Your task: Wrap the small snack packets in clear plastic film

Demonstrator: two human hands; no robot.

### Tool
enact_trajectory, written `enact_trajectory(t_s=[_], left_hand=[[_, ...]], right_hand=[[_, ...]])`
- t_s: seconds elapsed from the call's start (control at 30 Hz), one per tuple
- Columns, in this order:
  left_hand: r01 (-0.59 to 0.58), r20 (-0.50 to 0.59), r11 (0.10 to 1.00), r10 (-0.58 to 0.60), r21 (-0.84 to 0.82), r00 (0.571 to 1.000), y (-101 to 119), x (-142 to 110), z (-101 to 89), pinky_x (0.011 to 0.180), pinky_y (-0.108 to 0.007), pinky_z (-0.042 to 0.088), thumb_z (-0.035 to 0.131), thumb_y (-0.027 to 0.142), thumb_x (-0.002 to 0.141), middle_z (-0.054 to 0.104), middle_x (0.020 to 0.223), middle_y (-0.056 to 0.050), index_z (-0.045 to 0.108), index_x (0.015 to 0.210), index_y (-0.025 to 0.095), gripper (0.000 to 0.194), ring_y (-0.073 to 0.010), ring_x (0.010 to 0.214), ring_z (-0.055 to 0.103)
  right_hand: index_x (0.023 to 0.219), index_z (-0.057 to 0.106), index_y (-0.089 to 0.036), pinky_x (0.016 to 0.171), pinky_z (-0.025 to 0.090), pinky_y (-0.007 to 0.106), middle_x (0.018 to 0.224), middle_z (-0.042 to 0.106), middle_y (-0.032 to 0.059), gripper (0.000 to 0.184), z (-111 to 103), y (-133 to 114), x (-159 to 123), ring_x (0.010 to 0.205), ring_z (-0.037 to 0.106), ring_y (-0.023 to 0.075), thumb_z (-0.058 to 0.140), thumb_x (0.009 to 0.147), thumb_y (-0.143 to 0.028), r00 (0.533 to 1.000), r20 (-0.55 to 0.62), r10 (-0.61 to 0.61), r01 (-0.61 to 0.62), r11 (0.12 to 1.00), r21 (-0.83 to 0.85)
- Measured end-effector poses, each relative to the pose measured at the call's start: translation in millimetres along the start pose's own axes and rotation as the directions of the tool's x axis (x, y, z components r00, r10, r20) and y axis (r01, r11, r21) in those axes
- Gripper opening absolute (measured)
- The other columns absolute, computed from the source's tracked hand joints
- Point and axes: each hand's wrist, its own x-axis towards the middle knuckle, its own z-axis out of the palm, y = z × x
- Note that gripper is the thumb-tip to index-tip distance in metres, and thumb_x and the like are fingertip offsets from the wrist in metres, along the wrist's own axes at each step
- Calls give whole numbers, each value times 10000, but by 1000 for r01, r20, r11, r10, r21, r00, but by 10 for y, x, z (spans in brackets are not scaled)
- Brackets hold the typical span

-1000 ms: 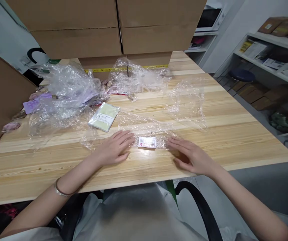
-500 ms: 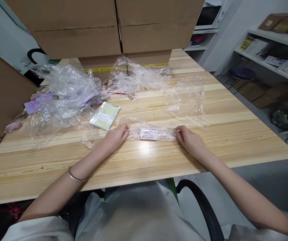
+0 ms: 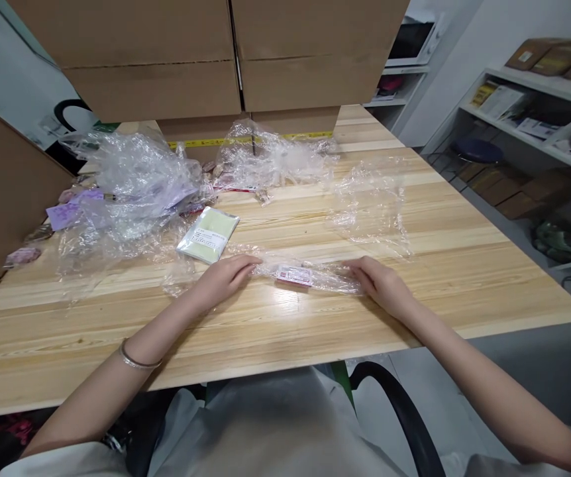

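Note:
A strip of clear plastic film (image 3: pixel 332 281) stretches between my two hands above the front part of the wooden table. My left hand (image 3: pixel 226 277) pinches its left end, fingers closed. Its right end is in my right hand (image 3: pixel 379 283), also closed, with thumb against fingers. Within the film, roughly midway between the hands, sits a small white and pink printed packet (image 3: pixel 294 275), tilted a little. Whether it is a card or a little box, I cannot tell. Just beyond my left hand lies a flat pale green pouch (image 3: pixel 208 234) with a white label.
Crumpled clear plastic (image 3: pixel 136 172) heaps up at the back left, with purple paper (image 3: pixel 74 209) in it. More plastic (image 3: pixel 285 159) lies at the back, and a loose sheet (image 3: pixel 372 202) to the right. Large cardboard boxes (image 3: pixel 146 59) stand behind and at left.
My flat, open hands have closed on the film's ends. The film with the packet was drawn up into a narrow strip, and the packet has turned slightly.

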Motion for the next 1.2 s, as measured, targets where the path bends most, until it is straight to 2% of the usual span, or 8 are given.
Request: enact_trajectory(t_s=[0.1,0.27,0.43,0.57,0.7,0.83,1.07,1.2], left_hand=[[172,6,978,-172,-117,985,36,74,-3,873,-380,515,404,404,1000,719,1124,-82,619,1206,185,370,-233,967,671],[219,51,933,-214,-287,976,-65,174,12,841,-345,498,457,488,948,729,1016,-65,677,1018,179,385,-230,928,654],[287,179,906,-241,-312,954,-171,257,-63,738,-318,497,501,524,909,722,896,-43,688,911,176,394,-216,819,649],[316,66,946,-320,74,945,-35,276,-29,825,-409,508,532,388,933,714,975,-89,654,1052,175,273,-281,936,658],[99,-180,902,-24,420,983,269,204,236,1100,-545,361,471,133,941,536,1386,-226,551,1290,99,360,-365,1377,422],[-159,-87,918,203,364,975,511,172,603,1210,-497,265,440,220,1000,402,1529,-221,427,1420,83,442,-320,1497,247],[-125,35,952,120,279,992,488,231,763,1230,-500,214,404,298,1031,278,1599,-229,307,1501,72,530,-318,1523,116],[-131,26,961,129,243,991,477,205,741,1239,-489,187,397,287,1029,258,1613,-209,299,1506,100,522,-293,1529,77]], right_hand=[[1162,634,-205,685,569,370,926,716,85,283,-41,-14,63,789,692,220,480,990,-370,997,-25,68,-68,997,38],[1187,661,-242,867,545,425,1120,720,97,311,-62,-154,62,1046,669,260,587,939,-415,972,142,-188,183,982,51],[919,715,-228,601,508,334,764,718,43,398,-56,-80,145,657,655,203,422,995,-487,966,192,172,-202,968,148],[818,666,-219,573,450,336,656,667,36,381,-37,-34,246,609,615,223,524,923,-556,922,174,345,-325,936,-137],[1035,657,-170,718,469,421,970,701,163,282,-5,-286,135,883,641,316,590,921,-419,977,-205,64,-159,857,-490],[1154,613,-204,650,484,363,998,721,128,221,96,-671,-75,812,661,257,547,949,-251,971,-81,-226,150,833,-532],[1293,558,-114,399,397,331,1145,712,183,450,175,-514,51,530,645,211,425,868,-49,987,53,149,-77,746,-661],[1243,561,-122,537,508,315,1241,666,166,432,171,-474,240,764,699,233,466,837,-8,995,-94,16,-68,807,-586]])
